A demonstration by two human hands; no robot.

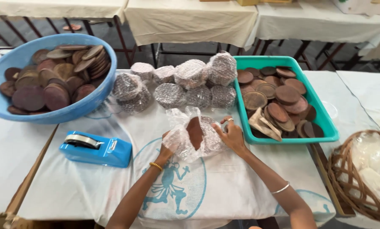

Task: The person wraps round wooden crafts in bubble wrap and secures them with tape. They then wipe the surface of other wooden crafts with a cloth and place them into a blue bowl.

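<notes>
left hand: the left hand is closed on the left side of a sheet of bubble wrap, fingers pinching the plastic against what is inside.
right hand: the right hand cups the right side of the same wrap, fingers curled over it and pressing on the bundle; a ring shows on one finger.
thing in hand: a brown disc stands nearly on edge in the fold of the wrap, partly covered, held just above the cloth near the middle of the tabletop.
doing it well: as i judge it, the wrap should be drawn snug over the bare brown face, loose ends folded flat, one hand pinning the fold.
tape: the blue tape dispenser sits toward the left edge, near the left hand.
wrapped pile: finished wrapped bundles lie along the far edge.
supplies: bare discs fill the teal tray at right and the blue basin at the far left corner.
</notes>
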